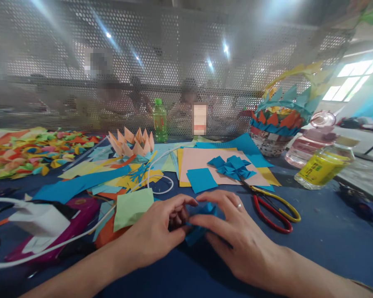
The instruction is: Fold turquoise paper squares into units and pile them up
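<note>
My left hand (161,229) and my right hand (232,234) meet low in the middle of the dark blue table (323,231). Both pinch a small folded piece of blue paper (201,223) between their fingertips, partly hidden by the fingers. A ring shows on my right hand. Just beyond lie a blue paper square (201,179) and a pile of folded blue pieces (232,166) on a pink sheet (205,163). A light green square (133,207) lies beside my left hand.
Scissors with red and yellow handles (275,209) lie right of my hands. An orange paper crown (132,142), a green bottle (160,120), a paper basket (276,124), two lying bottles (323,165), a charger and cable (40,219), and paper scraps (27,151) surround them. A perforated screen (174,62) closes the back.
</note>
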`<action>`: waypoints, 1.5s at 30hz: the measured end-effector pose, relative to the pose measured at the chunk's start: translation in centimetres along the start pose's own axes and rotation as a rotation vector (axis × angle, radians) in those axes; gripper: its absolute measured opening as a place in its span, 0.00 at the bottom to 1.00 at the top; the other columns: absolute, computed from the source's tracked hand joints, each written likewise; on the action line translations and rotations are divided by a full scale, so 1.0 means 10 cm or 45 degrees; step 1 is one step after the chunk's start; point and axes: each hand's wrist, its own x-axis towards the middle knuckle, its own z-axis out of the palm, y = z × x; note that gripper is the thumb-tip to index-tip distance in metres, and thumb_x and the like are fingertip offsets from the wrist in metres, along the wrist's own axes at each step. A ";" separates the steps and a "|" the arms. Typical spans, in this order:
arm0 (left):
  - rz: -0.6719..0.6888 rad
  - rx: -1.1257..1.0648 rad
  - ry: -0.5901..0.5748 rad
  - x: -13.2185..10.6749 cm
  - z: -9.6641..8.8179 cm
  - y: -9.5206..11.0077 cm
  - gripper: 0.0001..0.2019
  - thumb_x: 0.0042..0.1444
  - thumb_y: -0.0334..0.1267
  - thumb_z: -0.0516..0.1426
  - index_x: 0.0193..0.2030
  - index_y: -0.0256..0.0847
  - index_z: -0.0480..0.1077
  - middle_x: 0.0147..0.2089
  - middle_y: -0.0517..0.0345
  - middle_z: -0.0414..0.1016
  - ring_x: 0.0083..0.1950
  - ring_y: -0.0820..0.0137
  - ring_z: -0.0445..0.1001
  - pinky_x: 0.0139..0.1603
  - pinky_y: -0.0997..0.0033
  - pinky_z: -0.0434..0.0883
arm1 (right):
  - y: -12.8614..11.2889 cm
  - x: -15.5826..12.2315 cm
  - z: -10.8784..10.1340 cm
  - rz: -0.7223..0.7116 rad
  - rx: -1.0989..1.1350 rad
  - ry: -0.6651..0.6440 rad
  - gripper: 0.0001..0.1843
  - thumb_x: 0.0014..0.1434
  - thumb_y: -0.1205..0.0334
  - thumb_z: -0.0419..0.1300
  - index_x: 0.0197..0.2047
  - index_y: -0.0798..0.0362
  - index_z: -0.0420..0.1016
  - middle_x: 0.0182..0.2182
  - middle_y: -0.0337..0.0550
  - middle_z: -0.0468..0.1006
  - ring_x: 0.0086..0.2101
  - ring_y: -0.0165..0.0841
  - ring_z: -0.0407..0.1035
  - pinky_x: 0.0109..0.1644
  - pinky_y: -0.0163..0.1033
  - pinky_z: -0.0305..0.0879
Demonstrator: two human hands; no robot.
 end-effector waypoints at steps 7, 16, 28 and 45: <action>0.040 0.185 0.076 -0.02 0.01 -0.04 0.20 0.52 0.27 0.54 0.53 0.46 0.64 0.30 0.69 0.67 0.30 0.73 0.67 0.31 0.75 0.65 | -0.02 -0.01 0.00 -0.103 -0.023 -0.041 0.09 0.63 0.72 0.55 0.36 0.51 0.73 0.42 0.41 0.75 0.47 0.36 0.64 0.52 0.46 0.54; 0.219 0.642 0.177 -0.09 0.01 -0.04 0.26 0.53 0.27 0.58 0.57 0.50 0.61 0.52 0.57 0.68 0.51 0.63 0.68 0.51 0.62 0.66 | 0.03 0.02 -0.01 -0.055 0.037 -0.237 0.05 0.59 0.73 0.57 0.34 0.54 0.71 0.33 0.40 0.76 0.41 0.34 0.65 0.49 0.43 0.53; 0.575 0.817 -0.067 -0.23 0.01 0.12 0.10 0.64 0.32 0.51 0.39 0.43 0.74 0.39 0.57 0.75 0.39 0.67 0.72 0.40 0.68 0.68 | 0.06 0.08 -0.21 0.094 0.063 -0.449 0.07 0.56 0.74 0.60 0.33 0.52 0.71 0.33 0.36 0.75 0.40 0.32 0.66 0.47 0.41 0.54; 0.649 0.880 -0.057 -0.25 0.05 0.16 0.11 0.64 0.32 0.49 0.43 0.43 0.74 0.35 0.55 0.75 0.36 0.66 0.74 0.38 0.69 0.71 | 0.03 0.06 0.00 0.509 0.128 -0.270 0.08 0.56 0.68 0.64 0.28 0.53 0.69 0.26 0.35 0.72 0.30 0.30 0.63 0.36 0.36 0.55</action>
